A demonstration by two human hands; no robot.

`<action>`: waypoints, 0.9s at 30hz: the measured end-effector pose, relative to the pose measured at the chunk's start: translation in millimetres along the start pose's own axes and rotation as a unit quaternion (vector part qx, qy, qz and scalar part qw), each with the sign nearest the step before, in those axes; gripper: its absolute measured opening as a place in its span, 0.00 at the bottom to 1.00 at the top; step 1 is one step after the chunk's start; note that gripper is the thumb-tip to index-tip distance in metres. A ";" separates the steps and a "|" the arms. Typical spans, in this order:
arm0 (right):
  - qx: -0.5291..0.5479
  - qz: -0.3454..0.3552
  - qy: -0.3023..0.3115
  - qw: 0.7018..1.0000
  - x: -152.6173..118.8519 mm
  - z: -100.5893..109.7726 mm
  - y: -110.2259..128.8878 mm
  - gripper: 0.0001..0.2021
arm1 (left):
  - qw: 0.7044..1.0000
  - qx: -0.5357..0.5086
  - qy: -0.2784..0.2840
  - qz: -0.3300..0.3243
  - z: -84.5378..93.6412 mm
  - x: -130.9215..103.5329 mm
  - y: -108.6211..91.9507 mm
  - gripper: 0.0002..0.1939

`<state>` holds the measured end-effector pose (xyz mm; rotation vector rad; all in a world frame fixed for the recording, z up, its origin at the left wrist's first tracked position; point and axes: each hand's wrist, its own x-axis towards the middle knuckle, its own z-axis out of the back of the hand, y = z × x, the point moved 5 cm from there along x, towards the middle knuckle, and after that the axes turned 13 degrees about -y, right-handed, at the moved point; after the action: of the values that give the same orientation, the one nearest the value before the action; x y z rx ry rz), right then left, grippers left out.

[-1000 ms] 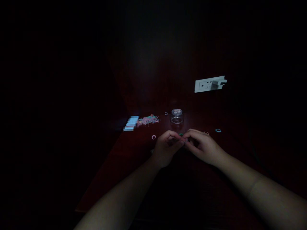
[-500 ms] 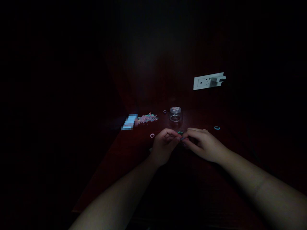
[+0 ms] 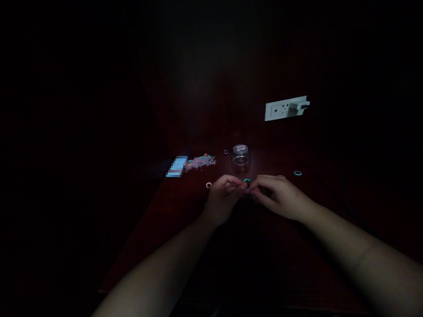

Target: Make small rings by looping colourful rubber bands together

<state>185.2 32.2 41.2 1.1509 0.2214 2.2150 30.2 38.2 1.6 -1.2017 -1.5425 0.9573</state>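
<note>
- Head view, far left of the jar: a bright, blue-white pixelated rectangle [image 3: 176, 166] lies near the edge of the dark red tabletop [image 3: 158, 229].
- Left of the jar, just beside that rectangle: a loose heap of small coloured bands [image 3: 200, 162], mostly pink, with some green and blue.
- Left of the jar and nearer the camera: a pink ring [image 3: 209, 185] lies just beside the left hand.
- Nearer the camera than the jar and to its left: the left hand [image 3: 222, 200], thumb and fingers pinched on one end of a small bluish strand [image 3: 249, 189].
- Just left of the jar, slightly farther back: a small pale ring [image 3: 225, 152].
- The landmark itself: a clear, lidded jar [image 3: 241, 156], upright.
- In front of the jar, between the two hands: the strand, at the fingertips of both, too small and dim to make out its form. Just beyond it sits a green ring [image 3: 247, 181]; whether the fingers touch this cannot be told.
- Nearer the camera than the jar and to its right: the right hand [image 3: 279, 196], its fingertips pinched on the strand's other end.
- Right of the jar and higher: a white wall socket [image 3: 277, 111] with a plug in it.
- Right of the jar, well apart: a blue ring [image 3: 298, 173].
</note>
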 end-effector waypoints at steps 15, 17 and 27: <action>-0.020 -0.002 0.034 0.999 -1.7 -4.0 -1.4 0.06 | 0.999 0.008 -0.008 0.030 0.1 -1.0 1.7 0.14; -0.022 -0.004 0.038 0.999 -1.6 -3.9 -1.2 0.07 | 1.000 0.020 0.000 0.019 1.0 -1.0 1.8 0.13; -0.005 -0.018 0.040 0.999 -0.1 -3.2 -5.8 0.10 | 0.940 0.262 0.059 -0.209 4.4 -2.3 -21.7 0.04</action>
<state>185.3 37.2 36.8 1.0469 0.2613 2.2299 20.7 31.0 20.4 -0.5166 -1.2617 0.9083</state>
